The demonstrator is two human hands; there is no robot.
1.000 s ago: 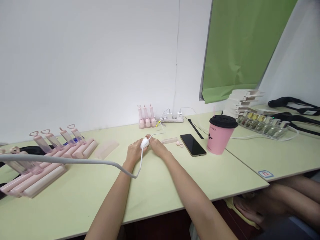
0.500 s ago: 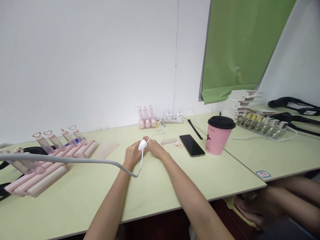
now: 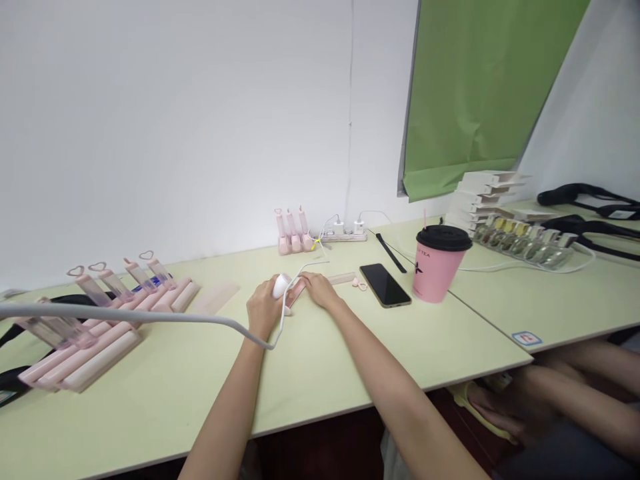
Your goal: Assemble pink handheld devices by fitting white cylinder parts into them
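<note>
My left hand (image 3: 263, 305) is closed around a pink piece with a rounded white end (image 3: 281, 287); its exact kind I cannot make out. My right hand (image 3: 321, 291) grips the far end of the pink, strip-like part (image 3: 296, 293) between the hands. Both hands are low over the pale green table (image 3: 305, 367). Just right of my right hand lie a clear tube (image 3: 344, 278) and a small pink heart-shaped loop wand (image 3: 360, 284). A thin clear-pink sheet (image 3: 217, 297) lies to the left. The fingertips are partly hidden.
A grey-white cable (image 3: 200, 321) crosses in front of my left wrist. Pink tubes with clear barrels (image 3: 120, 287) lie left. A phone (image 3: 385, 285), a pink cup (image 3: 436, 270) and a black strap (image 3: 391, 253) are right. A power strip (image 3: 345, 237) sits by the wall; another person's legs (image 3: 575, 393) show right.
My hands have moved slightly apart, and the pink strip-like part now shows between them. The white end has turned upright in my left hand. The view has shifted slightly.
</note>
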